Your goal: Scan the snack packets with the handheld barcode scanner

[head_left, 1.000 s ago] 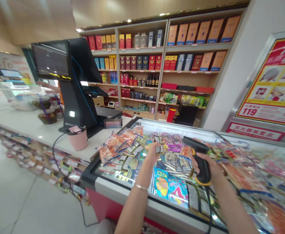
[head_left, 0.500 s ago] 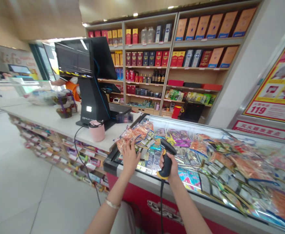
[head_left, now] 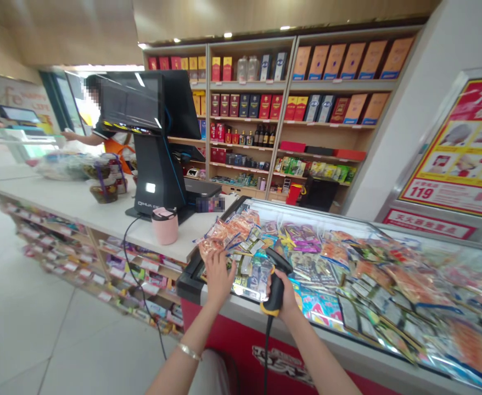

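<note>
My right hand (head_left: 286,296) is wrapped round the grip of a black and yellow barcode scanner (head_left: 277,288), its head tilted up and its cable hanging down in front of the freezer. My left hand (head_left: 219,278) lies with its fingers apart on clear packets of orange-pink food (head_left: 218,236), heaped at the left end of the display freezer (head_left: 224,302). Beside that heap are dark-and-white packets (head_left: 249,241). What is under my left fingertips is partly hidden. Below the scanner, blue and pink packets (head_left: 319,304) show inside the freezer.
Left of the freezer, a white counter (head_left: 129,233) carries a pink cup (head_left: 166,226), a black checkout terminal (head_left: 158,164) and tied jars (head_left: 104,186). A black cable (head_left: 136,280) hangs off its front. A person in an orange apron (head_left: 117,151) stands behind. Shelves hold boxes (head_left: 323,61).
The scanner in my right hand has moved slightly left and down. My left hand stays on the packets, shifted a little lower in view. The person behind the counter shows more.
</note>
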The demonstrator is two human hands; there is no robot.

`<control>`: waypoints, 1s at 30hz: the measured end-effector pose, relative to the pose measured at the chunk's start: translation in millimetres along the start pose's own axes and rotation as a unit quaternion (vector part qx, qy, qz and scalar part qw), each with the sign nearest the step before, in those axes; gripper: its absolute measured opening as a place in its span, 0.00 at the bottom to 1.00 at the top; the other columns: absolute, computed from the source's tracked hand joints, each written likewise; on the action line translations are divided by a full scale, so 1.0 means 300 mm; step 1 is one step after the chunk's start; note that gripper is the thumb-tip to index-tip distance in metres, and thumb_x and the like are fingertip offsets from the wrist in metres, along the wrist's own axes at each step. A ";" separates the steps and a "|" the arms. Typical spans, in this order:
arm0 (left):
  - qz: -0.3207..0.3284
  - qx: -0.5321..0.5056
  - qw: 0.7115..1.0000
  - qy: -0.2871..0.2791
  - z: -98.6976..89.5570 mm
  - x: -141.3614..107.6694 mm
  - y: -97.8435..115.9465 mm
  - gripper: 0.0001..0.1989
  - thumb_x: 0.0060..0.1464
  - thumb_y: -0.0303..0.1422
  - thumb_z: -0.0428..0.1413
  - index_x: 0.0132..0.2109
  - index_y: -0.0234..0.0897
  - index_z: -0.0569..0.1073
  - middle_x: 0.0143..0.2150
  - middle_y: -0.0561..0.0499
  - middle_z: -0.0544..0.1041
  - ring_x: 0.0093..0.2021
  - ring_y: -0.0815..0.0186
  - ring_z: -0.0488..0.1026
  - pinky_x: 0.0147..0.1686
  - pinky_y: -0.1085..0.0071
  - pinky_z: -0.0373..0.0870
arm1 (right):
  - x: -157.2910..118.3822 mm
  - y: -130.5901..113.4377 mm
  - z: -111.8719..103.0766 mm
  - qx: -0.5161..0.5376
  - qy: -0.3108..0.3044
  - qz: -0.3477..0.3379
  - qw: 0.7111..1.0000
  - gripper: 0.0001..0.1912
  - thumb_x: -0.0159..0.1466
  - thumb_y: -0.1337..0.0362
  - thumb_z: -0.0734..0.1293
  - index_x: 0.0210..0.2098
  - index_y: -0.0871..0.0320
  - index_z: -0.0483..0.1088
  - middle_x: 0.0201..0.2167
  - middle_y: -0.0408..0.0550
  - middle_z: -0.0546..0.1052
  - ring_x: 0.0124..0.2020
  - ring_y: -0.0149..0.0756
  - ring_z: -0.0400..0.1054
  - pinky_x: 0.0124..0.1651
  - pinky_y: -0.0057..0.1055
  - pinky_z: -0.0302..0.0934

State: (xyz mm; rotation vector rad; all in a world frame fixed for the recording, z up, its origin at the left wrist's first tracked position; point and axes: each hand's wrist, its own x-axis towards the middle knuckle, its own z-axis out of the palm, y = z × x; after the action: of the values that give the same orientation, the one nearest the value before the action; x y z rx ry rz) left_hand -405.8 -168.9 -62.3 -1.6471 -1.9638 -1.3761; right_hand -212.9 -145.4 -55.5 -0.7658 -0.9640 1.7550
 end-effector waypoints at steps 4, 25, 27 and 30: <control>-0.011 0.027 1.000 -0.002 -0.002 0.001 0.015 0.17 0.54 0.38 0.50 0.47 0.32 0.71 0.49 0.36 0.70 0.58 0.46 0.58 0.61 0.47 0.50 | -0.012 0.004 0.015 0.021 0.052 0.002 0.998 0.18 0.47 0.51 0.71 0.25 0.56 0.62 0.14 0.39 0.66 0.12 0.29 0.59 0.13 0.26 0.54; 0.000 0.101 0.994 0.036 0.007 -0.006 0.018 0.13 0.56 0.32 0.47 0.46 0.34 0.70 0.46 0.41 0.72 0.57 0.51 0.60 0.59 0.50 0.53 | -0.024 -0.012 0.007 0.065 0.031 0.008 0.997 0.17 0.46 0.53 0.72 0.24 0.58 0.65 0.14 0.38 0.66 0.11 0.27 0.59 0.13 0.23 0.54; -0.020 0.093 0.994 0.058 0.007 -0.003 0.012 0.13 0.56 0.31 0.46 0.46 0.34 0.70 0.45 0.42 0.72 0.55 0.51 0.61 0.59 0.49 0.53 | -0.025 -0.010 0.006 0.061 0.026 -0.002 0.998 0.18 0.45 0.53 0.72 0.24 0.58 0.65 0.14 0.38 0.66 0.11 0.27 0.59 0.13 0.24 0.55; -0.026 0.063 0.995 0.073 0.010 0.001 -0.003 0.12 0.57 0.30 0.45 0.44 0.34 0.70 0.44 0.42 0.73 0.52 0.53 0.64 0.56 0.51 0.57 | -0.021 -0.009 -0.002 0.069 0.024 -0.007 0.997 0.18 0.46 0.53 0.72 0.25 0.57 0.64 0.14 0.38 0.67 0.12 0.28 0.60 0.14 0.24 0.56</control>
State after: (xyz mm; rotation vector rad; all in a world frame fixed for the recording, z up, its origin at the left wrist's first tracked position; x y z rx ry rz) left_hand -405.5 -166.3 -64.1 -1.4094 -1.9788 -1.3217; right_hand -208.9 -150.5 -52.9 -0.7072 -0.8049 1.7627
